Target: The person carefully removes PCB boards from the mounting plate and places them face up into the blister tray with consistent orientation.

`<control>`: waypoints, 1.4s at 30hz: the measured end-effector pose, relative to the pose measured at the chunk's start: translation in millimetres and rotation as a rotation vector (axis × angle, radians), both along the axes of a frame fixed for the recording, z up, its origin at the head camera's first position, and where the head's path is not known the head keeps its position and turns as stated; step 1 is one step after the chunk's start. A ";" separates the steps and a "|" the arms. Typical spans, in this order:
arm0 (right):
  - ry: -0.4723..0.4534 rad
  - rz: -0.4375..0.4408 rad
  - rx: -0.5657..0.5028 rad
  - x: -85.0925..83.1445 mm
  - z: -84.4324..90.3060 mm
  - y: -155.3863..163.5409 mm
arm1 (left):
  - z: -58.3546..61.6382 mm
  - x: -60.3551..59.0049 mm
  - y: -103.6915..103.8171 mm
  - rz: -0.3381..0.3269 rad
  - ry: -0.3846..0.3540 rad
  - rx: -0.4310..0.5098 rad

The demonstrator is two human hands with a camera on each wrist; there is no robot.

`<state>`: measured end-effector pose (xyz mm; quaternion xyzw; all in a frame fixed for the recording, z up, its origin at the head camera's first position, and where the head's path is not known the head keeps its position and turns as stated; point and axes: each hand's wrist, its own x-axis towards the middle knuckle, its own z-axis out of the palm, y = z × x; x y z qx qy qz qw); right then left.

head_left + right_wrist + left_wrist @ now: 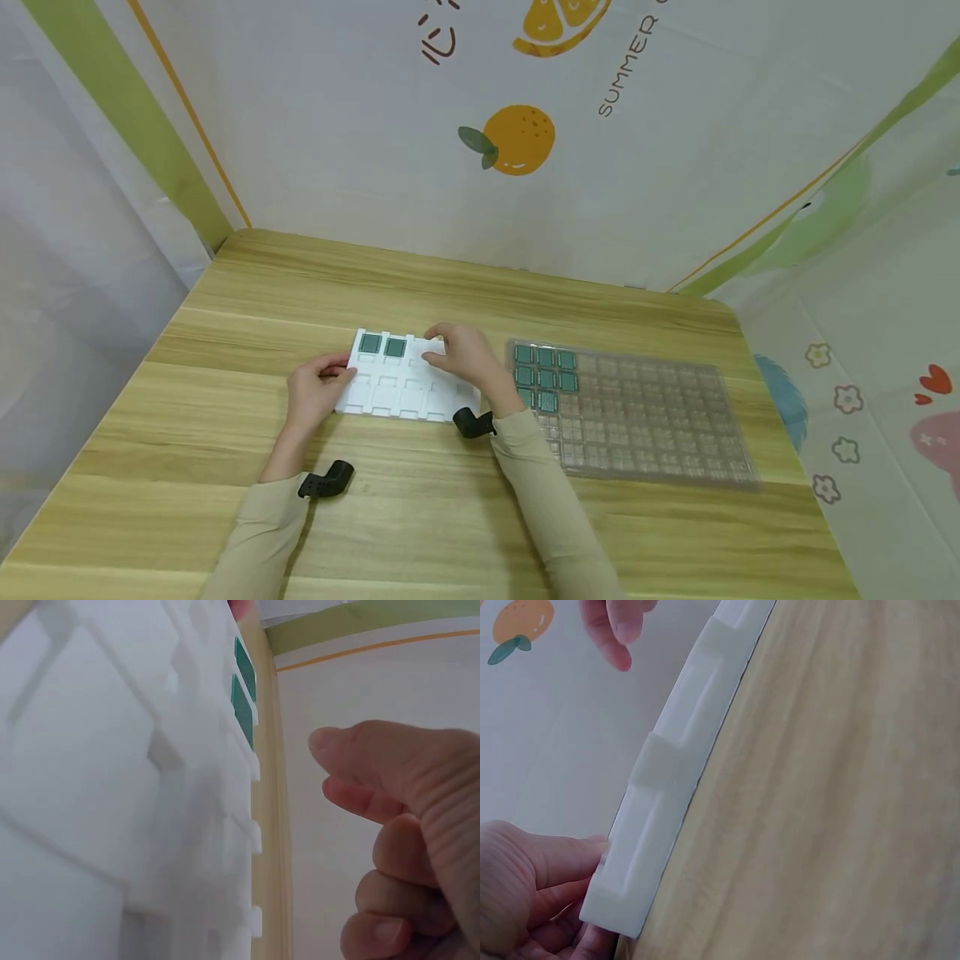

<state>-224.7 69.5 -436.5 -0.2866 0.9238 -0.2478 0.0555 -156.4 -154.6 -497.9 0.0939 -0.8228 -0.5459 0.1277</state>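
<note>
White foam tray (405,386) between hands

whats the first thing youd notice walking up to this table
Two hands meet over a white foam tray at the middle of the wooden table: the left hand holds its left edge while the right hand hovers over its top row. Two green chips sit in that tray's far-left pockets. To the right lies a clear plastic tray with more green chips in its near-left corner.
</note>
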 end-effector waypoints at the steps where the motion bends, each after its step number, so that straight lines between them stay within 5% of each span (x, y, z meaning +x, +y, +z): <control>1: 0.003 0.003 0.009 -1.2 -0.5 -2.7 | 0.4 0.0 0.1 0.002 -0.005 0.000; 42: -0.005 -0.037 0.206 -15.2 -18.2 -52.2 | 0.8 0.8 -0.1 -0.004 -0.001 -0.001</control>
